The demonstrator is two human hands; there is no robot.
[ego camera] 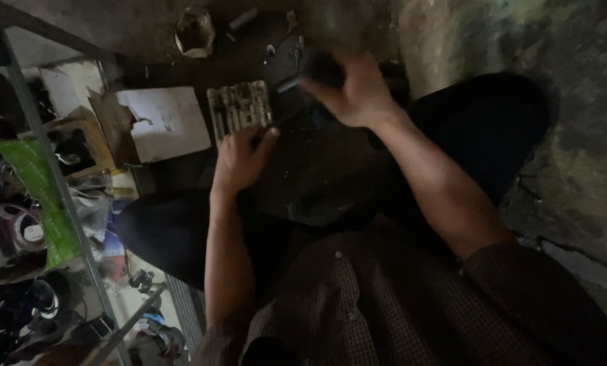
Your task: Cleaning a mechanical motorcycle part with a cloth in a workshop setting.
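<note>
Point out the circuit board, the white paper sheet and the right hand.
circuit board [239, 107], head view, middle of its pale component face.
white paper sheet [168, 122], head view, centre of the sheet.
right hand [347, 91], head view, back of the hand, blurred.

Two bare hands (left hand [241, 159], right hand [347, 91]), one pale ridged rectangular circuit board [239, 107], one white cardboard sheet [164, 122], one crumpled paper cup [195, 32].

I see my own body from above: a dark checked button-up shirt [385, 298] with small pale buttons down the front and both sleeves rolled past the elbows, bare forearms, and plain black trousers [168, 230] over both knees.
</note>
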